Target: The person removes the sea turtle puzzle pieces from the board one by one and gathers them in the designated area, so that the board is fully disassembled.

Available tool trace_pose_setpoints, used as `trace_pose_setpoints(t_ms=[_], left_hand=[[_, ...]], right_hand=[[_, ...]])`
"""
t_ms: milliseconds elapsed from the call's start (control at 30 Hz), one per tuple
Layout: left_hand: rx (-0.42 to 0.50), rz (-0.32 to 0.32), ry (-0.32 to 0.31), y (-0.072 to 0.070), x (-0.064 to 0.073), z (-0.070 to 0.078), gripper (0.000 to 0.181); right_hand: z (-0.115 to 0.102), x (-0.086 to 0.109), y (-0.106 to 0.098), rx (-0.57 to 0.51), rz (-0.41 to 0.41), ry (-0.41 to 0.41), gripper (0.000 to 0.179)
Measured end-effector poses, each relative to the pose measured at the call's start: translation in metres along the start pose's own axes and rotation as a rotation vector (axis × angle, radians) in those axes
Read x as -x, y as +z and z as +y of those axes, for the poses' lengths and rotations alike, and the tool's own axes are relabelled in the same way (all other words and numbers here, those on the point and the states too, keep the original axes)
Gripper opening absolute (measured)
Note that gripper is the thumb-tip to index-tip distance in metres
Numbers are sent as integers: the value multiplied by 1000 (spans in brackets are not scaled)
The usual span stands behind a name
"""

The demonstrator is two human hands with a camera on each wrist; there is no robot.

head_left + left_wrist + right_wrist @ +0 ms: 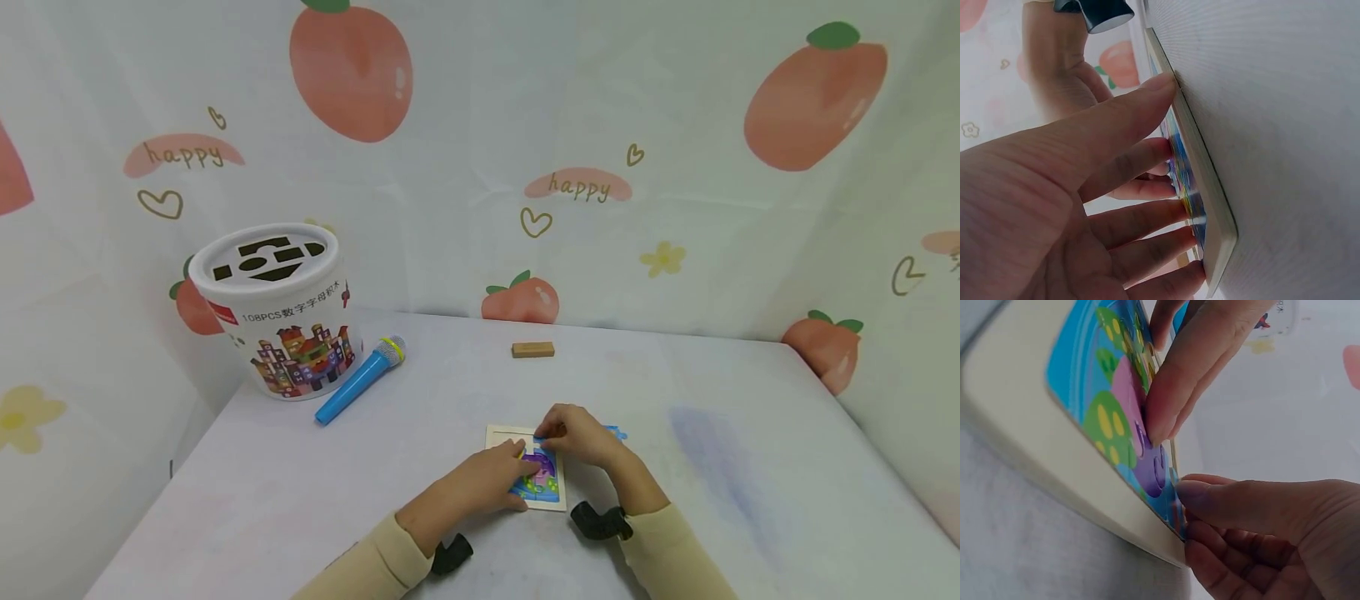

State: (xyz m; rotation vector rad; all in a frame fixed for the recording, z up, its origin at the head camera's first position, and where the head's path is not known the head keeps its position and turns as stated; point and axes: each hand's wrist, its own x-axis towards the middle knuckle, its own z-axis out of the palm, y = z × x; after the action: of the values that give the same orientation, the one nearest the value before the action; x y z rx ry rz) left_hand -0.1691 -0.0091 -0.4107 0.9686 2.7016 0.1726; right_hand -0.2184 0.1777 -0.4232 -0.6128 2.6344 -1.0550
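Note:
A jigsaw puzzle in a pale wooden frame (551, 504) lies flat on the table, its pieces (1110, 394) showing blue, green, pink and purple. My left hand (483, 479) spreads over the left part, its fingertips touching the picture and its thumb at the frame's near edge in the left wrist view. At the far right corner my right hand (581, 437) pinches a blue puzzle piece (1175, 503) between thumb and fingers, against the picture's edge. The fingers hide part of that piece. Bare pale backing shows at the frame's far left. Another blue piece (617, 432) lies beyond my right hand, partly hidden.
A white bucket (273, 312) with a slotted lid stands at the back left. Against its base lies a blue toy microphone (360, 382). A small wooden block (533, 350) sits toward the back of the white table (637, 375), before a printed cloth backdrop.

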Motion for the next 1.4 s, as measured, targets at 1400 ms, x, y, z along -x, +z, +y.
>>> trace_pose_setpoints(t_ms=[1400], left_hand=[[42,-13,-17,4,-1,-2,54]], right_hand=[[27,12,-27,-264,40,206,21]])
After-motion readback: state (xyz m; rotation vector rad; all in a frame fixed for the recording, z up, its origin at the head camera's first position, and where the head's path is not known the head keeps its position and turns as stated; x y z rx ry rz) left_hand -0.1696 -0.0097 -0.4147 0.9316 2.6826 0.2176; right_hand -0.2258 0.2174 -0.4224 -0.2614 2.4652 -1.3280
